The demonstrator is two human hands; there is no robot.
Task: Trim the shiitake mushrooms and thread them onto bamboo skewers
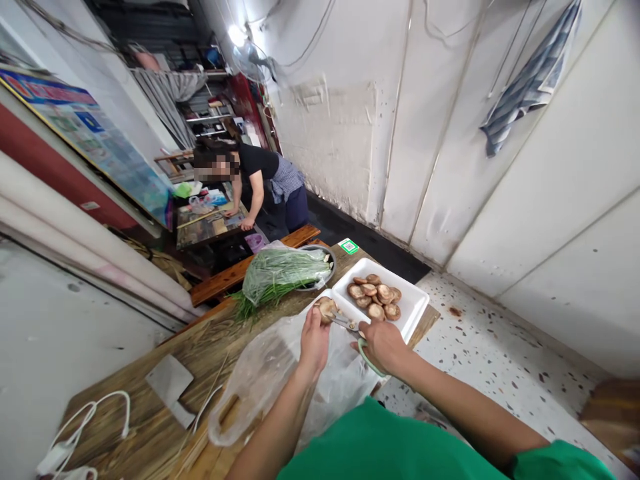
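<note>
My left hand (315, 341) is closed on a brown mushroom (327, 309), its pale underside facing the scissors. In my right hand (384, 343) is a pair of scissors (344, 321) with light green handles, the blades against the mushroom's stem side. Just beyond my right hand, a white foam tray (414, 300) holds several brown-capped mushrooms (373, 293). A second white container edge shows beneath the held mushroom, partly hidden by my hands. Below my hands lies a crumpled clear plastic bag (270, 360).
Green stalks in a plastic bag (285, 270) rest partly in a metal bowl on the wooden table (135, 373). A cleaver (170, 383) and a white power cord (83, 427) lie at left. Past the bench, another person (265, 170) leans over a second table.
</note>
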